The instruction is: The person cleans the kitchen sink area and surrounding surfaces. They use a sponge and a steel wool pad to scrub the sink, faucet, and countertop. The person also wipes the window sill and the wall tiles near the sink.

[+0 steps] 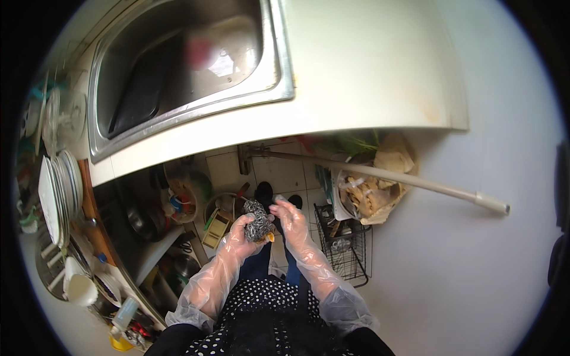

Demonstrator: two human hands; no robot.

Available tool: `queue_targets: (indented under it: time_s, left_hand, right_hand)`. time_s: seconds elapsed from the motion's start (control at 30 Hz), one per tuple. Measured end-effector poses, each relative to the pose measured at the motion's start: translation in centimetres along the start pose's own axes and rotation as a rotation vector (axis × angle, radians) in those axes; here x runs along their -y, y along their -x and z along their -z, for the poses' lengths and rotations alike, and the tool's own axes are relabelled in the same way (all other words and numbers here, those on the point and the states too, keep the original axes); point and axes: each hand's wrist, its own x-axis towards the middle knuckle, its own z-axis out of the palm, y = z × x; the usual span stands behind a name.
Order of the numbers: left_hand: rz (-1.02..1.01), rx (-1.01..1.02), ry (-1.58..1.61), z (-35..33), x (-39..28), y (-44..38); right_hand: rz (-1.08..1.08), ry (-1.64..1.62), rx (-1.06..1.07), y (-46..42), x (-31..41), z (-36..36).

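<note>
My left hand (245, 238), in a clear long plastic glove, holds a bundle of steel wool scourers (257, 222) in front of my body. A small orange-yellow piece (269, 237) shows at the bundle's lower edge; what it is I cannot tell. My right hand (290, 216), gloved the same way, is raised just right of the bundle with its fingers apart and nothing seen in them. Both hands are below the front edge of the counter (365, 89). The stainless steel sink (249, 95) is set in the counter, with a dark tray-like thing (138, 89) and a blurred red spot inside.
Stacked plates (55, 196) stand at the left. Under the counter are a bin with a bag (182, 200), a pole with a floor squeegee head (383, 171), a container of root-like pieces (367, 196) and a black wire basket (345, 258). A pale wall (498, 187) bounds the right.
</note>
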Motion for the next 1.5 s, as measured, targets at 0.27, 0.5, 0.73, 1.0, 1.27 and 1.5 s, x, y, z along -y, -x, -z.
queue_targets:
  time_s: [0.27,0.5,0.73,1.0,1.27,1.5]
  left_hand:
    - [-0.174,0.067,0.38,6.7,0.1,-3.5]
    - [-0.074,-0.039,0.535,12.5,3.7,-8.8]
    - [-0.014,0.152,0.668,16.0,5.8,-12.9]
    - [0.073,0.202,0.773,17.9,4.9,-14.4]
    - [0.043,0.119,0.692,18.4,4.6,-14.2]
    - [0.04,0.048,0.612,18.6,4.9,-14.7]
  right_hand:
    - [-0.436,1.019,-0.052,-8.0,-6.8,4.3]
    - [-0.063,1.723,0.02,-20.5,-15.4,5.6]
    - [-0.122,1.893,-0.004,-28.3,-25.1,10.0]
    - [-0.199,1.899,0.026,-32.4,-30.8,9.7]
    - [-0.243,1.872,0.07,-34.8,-35.4,9.2]
    - [-0.245,1.821,0.1,-35.5,-37.2,8.4]
